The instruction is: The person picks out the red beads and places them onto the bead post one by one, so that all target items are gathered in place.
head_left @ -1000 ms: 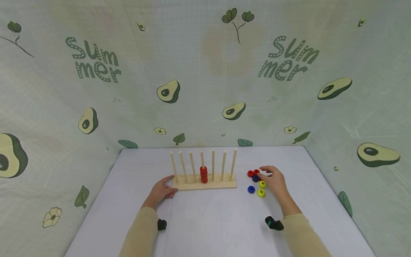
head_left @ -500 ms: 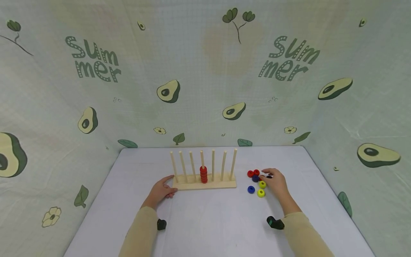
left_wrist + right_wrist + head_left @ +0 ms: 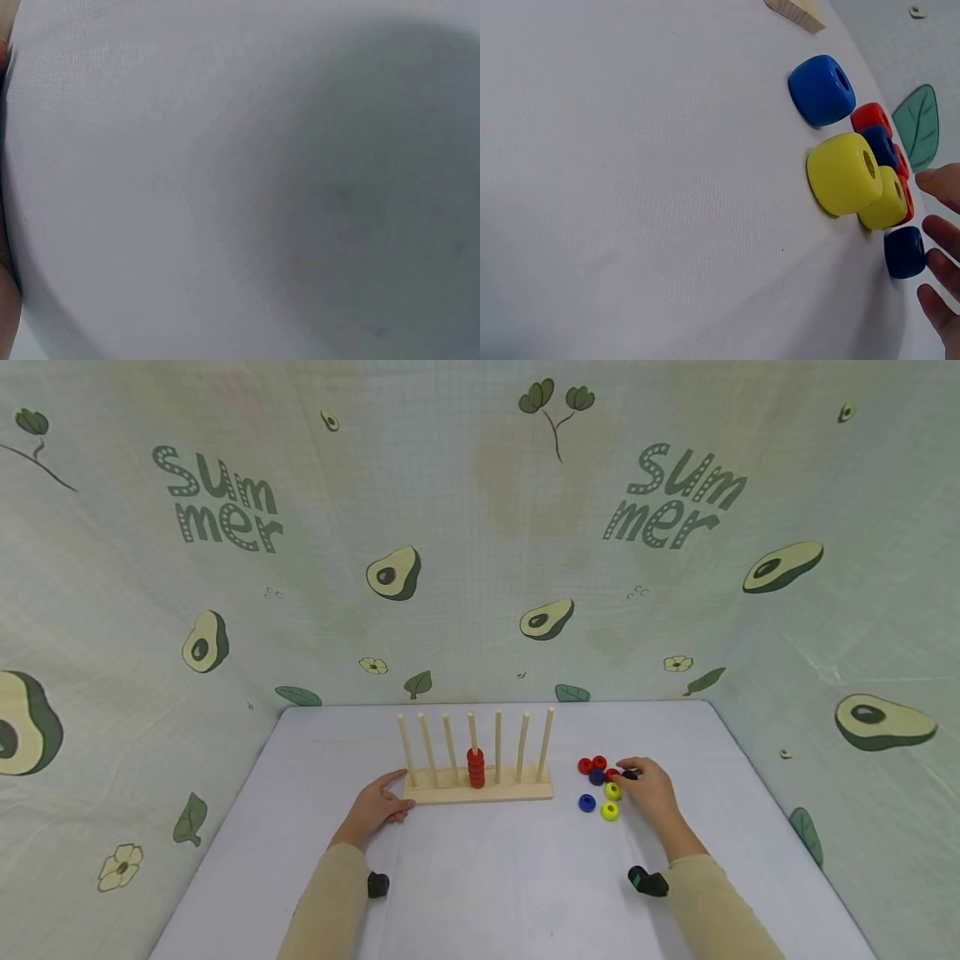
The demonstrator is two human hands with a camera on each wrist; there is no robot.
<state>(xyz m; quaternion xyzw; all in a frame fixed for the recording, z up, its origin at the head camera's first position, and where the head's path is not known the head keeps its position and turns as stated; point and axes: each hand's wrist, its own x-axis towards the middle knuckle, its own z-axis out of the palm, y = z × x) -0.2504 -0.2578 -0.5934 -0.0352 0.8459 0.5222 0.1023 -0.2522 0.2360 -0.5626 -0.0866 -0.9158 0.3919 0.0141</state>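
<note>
My left hand [image 3: 371, 810] holds the left end of a wooden peg rack [image 3: 442, 796], thumb at the front edge and index finger at the back. Several red beads [image 3: 476, 768] are stacked on the rack's middle peg. On the right, my right hand [image 3: 651, 789] hovers over loose beads with thumb and fingers apart. Its thumb is close to a red bead [image 3: 612, 775]. In the right wrist view a dark blue bead [image 3: 904, 253] lies right by the fingertips. The left wrist view shows mostly tablecloth, with a sliver of hand at its edge.
Left of the right hand lie two more red beads [image 3: 585, 766], a dark blue bead [image 3: 597, 777], a blue bead [image 3: 587, 803] and two yellow beads [image 3: 610, 811]. A white cloth [image 3: 480, 877] covers the table. Behind hangs a printed curtain [image 3: 465, 527].
My right hand has drawn slightly to the right and toward me, uncovering more of the red bead by its thumb. The left hand and the rack stay in place.
</note>
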